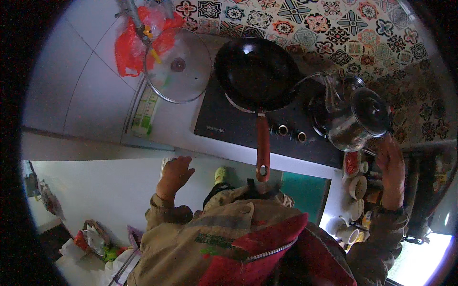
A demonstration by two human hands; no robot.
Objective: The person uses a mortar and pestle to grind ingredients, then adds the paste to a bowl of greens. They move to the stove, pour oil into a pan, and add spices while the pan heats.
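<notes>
My right hand is at the handle side of a shiny metal kettle and appears to grip it; the handle itself is mostly hidden. The kettle has a dark, shiny lid and tilts over the right burner. Its long spout reaches toward a black wok on the left side of the cooktop. Whether liquid leaves the spout cannot be made out. The wok's reddish-brown handle points at me. My left hand hangs before the counter, holding nothing, fingers loosely bent.
A glass lid leans left of the wok, near a red plastic bag and a faucet. Bowls and a mug line the right counter. Patterned tiles cover the back wall. Bagged goods lie lower left.
</notes>
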